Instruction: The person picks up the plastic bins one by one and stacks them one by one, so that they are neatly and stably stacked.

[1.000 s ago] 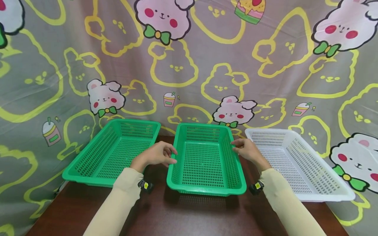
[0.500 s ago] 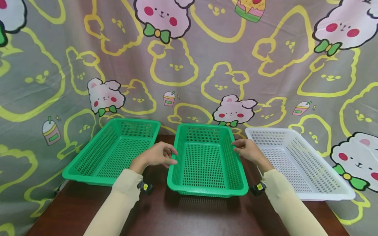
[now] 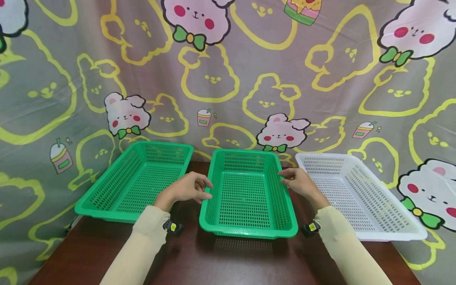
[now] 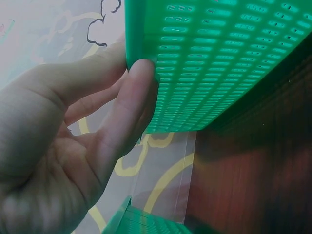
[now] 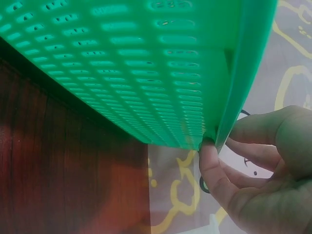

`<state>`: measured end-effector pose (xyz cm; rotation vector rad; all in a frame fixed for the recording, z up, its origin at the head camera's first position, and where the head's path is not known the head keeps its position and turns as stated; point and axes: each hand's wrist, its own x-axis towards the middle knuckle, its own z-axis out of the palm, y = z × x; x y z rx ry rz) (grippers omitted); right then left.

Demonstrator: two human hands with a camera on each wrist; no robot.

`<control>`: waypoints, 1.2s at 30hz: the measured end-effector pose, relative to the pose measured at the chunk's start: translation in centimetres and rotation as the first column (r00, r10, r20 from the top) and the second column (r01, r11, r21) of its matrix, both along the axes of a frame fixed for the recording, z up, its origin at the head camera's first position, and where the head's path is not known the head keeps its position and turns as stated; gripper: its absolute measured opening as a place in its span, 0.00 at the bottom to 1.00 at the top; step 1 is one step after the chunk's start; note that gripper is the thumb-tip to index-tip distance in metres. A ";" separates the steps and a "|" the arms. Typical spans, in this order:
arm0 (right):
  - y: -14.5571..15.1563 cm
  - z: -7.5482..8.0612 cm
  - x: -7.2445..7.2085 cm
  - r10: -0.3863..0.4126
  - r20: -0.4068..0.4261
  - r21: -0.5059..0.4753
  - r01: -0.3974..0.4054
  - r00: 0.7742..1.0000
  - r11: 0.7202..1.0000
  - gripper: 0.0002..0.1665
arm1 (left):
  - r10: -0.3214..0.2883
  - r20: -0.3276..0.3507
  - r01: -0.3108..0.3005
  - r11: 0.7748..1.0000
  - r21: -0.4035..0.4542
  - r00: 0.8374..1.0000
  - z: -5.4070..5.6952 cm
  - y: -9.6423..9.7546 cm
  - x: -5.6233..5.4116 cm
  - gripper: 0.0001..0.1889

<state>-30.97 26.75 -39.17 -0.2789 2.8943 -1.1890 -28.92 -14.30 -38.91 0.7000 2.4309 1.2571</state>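
Observation:
A green plastic basket (image 3: pixel 246 232) with slotted walls stands in the middle of the head view, with nothing in it. My left hand (image 3: pixel 188 187) pinches its left rim. In the left wrist view the fingers (image 4: pixel 131 90) curl at that rim beside the slotted outer wall (image 4: pixel 214 53). On the opposite side my right hand (image 3: pixel 299 183) pinches the right rim between thumb and fingers. One fingertip of it (image 5: pixel 209 153) reaches under the lip in the right wrist view. Some fingers are partly hidden behind the rim.
A second green basket (image 3: pixel 107 215) stands to the left, a white basket (image 3: pixel 392 236) to the right. All are on a dark brown wooden table (image 3: pixel 235 263). Behind hangs a grey cloth (image 3: pixel 228 95) printed with cartoon rabbits and yellow outlines.

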 end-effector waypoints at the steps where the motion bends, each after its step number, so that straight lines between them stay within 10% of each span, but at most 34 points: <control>1: 0.0 0.0 0.0 0.000 -0.001 0.002 0.000 1.000 1.000 0.19 | 0.002 0.002 -0.002 1.000 0.002 1.000 0.0 0.0 0.1 0.20; 36: -0.1 -0.1 0.6 0.020 0.007 -0.002 -0.020 1.000 1.000 0.19 | -0.013 0.011 0.013 0.999 0.050 1.000 -0.5 -0.2 1.0 0.20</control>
